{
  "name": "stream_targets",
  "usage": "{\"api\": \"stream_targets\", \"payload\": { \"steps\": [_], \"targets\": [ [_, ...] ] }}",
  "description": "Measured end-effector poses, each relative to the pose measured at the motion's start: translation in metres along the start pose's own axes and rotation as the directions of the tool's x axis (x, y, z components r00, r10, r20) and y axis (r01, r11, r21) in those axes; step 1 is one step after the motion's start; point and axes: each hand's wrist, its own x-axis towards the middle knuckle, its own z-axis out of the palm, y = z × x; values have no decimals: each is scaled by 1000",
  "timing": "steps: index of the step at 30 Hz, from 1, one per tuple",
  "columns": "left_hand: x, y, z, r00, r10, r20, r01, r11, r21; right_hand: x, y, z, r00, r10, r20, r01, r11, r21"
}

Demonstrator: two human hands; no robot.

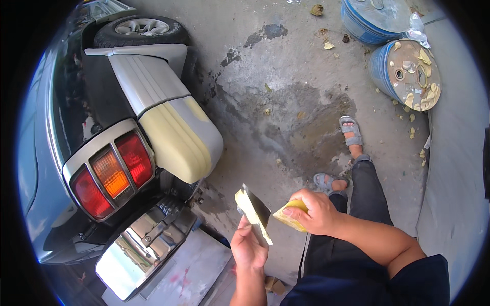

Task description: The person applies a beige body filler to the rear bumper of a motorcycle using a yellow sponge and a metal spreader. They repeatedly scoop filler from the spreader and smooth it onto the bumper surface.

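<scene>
My left hand [250, 246] grips a dark flat putty board [256, 205] with a thick strip of pale yellow putty [249, 210] along one side. Pinched between the thumb and fingers of my right hand [315, 212] is a yellow spreader [292, 214], smeared near its edge. The spreader is close to the board's right side, with a small gap between them. Left of both hands, the car's rear bumper corner [176, 140] carries a broad pale yellow coat over grey.
The car's tail light [113, 175] and chrome bumper [135, 257] are at left, with a wheel [142, 28] beyond. Two blue drums [380, 74] [357, 23] stand at far right, one with dried putty scraps on its lid. Wet patches mark the concrete floor [301, 61].
</scene>
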Motion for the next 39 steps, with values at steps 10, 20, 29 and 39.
{"api": "stream_targets", "payload": {
  "steps": [10, 20, 29, 39],
  "targets": [
    [34, -19, 16, 978, 146, -150, -120, 978, 169, 17, 20, 9, 916, -400, -6, 398, 913, -83],
    [38, -16, 3, 930, 338, -145, -302, 927, 225, 18, 54, -33, 966, 258, 0, -248, 928, -279],
    [25, -11, -19, 823, 539, -180, -495, 835, 239, 47, 36, -30, 978, -32, 206, 74, 977, -199],
    [9, -9, -61, 761, 632, -146, -585, 766, 268, 32, 10, 45, 821, -400, 407, 555, 725, -408]
  ]
}}
